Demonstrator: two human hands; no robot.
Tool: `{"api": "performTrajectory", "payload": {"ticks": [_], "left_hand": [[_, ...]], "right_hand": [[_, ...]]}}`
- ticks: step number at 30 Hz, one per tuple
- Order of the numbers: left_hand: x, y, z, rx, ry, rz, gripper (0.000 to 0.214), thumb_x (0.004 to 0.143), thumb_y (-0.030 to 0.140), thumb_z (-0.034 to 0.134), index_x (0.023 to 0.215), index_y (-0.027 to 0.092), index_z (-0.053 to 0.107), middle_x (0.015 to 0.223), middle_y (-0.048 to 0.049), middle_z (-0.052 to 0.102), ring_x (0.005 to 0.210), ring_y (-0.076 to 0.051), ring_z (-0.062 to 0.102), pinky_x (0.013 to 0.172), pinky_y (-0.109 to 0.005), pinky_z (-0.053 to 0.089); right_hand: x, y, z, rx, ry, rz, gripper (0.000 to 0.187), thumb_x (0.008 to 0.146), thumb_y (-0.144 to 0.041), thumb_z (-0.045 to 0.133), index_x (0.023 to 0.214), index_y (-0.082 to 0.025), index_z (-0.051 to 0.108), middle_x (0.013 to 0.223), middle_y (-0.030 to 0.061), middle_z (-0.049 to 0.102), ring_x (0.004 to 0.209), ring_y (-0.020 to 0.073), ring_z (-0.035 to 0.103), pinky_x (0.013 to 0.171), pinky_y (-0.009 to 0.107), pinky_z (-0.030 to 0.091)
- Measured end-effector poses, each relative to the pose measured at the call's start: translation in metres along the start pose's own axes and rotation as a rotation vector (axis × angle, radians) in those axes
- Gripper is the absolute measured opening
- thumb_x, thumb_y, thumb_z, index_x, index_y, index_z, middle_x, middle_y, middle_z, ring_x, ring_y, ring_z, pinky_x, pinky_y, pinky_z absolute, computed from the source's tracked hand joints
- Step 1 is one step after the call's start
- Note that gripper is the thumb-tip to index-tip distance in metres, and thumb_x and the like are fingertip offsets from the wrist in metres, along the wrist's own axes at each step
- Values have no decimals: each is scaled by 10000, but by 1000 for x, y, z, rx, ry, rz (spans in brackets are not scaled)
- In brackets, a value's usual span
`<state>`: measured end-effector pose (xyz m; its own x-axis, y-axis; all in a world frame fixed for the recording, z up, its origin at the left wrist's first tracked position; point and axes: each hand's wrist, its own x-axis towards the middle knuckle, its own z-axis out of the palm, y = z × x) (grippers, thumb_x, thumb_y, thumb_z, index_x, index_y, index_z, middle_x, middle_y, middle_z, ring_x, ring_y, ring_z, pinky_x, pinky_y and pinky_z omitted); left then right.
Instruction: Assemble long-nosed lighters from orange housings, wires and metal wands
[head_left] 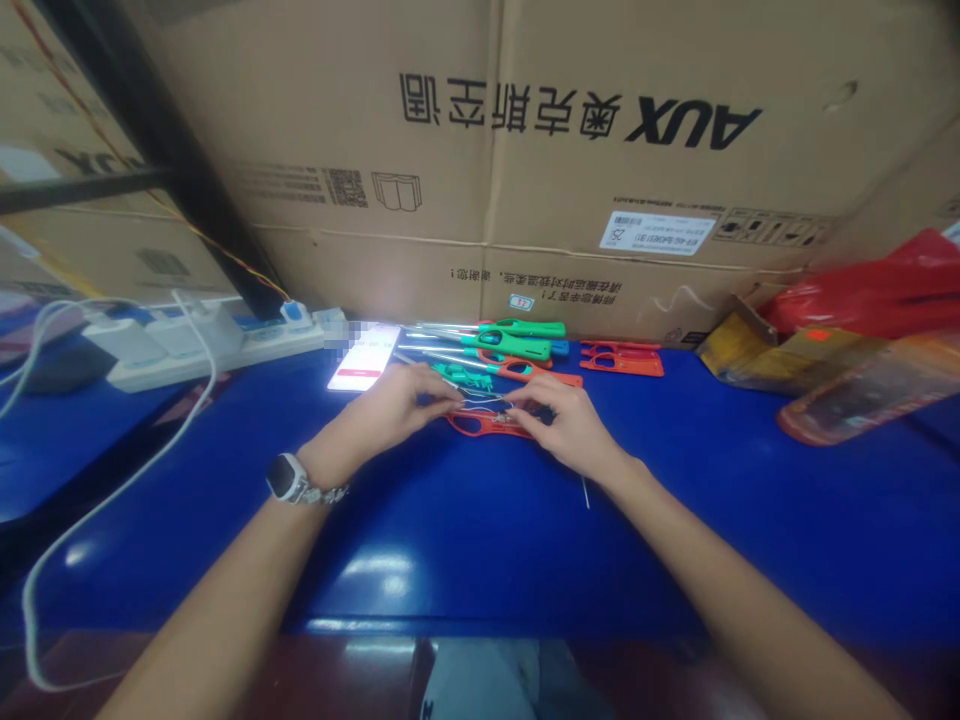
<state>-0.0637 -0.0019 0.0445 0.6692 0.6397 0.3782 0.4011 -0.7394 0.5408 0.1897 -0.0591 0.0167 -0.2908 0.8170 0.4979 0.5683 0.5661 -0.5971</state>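
Observation:
My left hand (397,408), with a watch (285,478) on its wrist, is closed in a pinch at one end of a thin white wire (481,402). Opposite it, my right hand (571,425) pinches the wire's other side. Just beneath the fingers lies an orange lighter casing half (487,428) with small parts in it, too small to make out and partly covered by my right hand. Green plastic pieces (469,378) sit right behind the wire. A thin rod (586,492) sticks out under my right wrist.
Several long-necked lighters (517,345) in green and orange lie behind my hands. Red-orange casing pieces (624,358) are to their right. A lit phone (365,358), a power strip (225,350), a large carton (450,230) and a clear plastic container (862,400) surround the blue table (420,560).

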Motion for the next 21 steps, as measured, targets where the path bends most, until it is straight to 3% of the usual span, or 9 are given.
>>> {"api": "performTrajectory", "payload": {"ticks": [4,9,14,21], "left_hand": [[0,0,0,-37,37,-10,259,892,439,665,901,216,796,853,-74,768,782,-201,672,754,-343,528],[0,1,-1,-67,76,-17,226,884,410,686,889,212,793,848,-63,766,773,-190,666,751,-334,517],[0,2,-3,-88,99,-23,207,869,395,707,888,209,795,860,-65,768,784,-195,674,756,-332,514],[-1,2,-3,-107,31,-11,197,859,397,713,886,218,790,841,-58,759,783,-193,676,762,-334,526]], "right_hand": [[0,1,1,101,24,120,452,856,-203,677,1303,-215,614,830,5,708,729,140,639,725,297,528],[0,0,3,184,30,169,268,833,-268,714,1090,-191,722,801,24,717,701,146,641,687,299,533],[0,-2,5,190,36,194,282,827,-274,731,1093,-182,735,794,27,731,694,151,654,686,302,544],[0,-5,1,59,77,101,103,843,-225,724,929,-219,780,890,41,775,782,186,704,719,325,567]]}}
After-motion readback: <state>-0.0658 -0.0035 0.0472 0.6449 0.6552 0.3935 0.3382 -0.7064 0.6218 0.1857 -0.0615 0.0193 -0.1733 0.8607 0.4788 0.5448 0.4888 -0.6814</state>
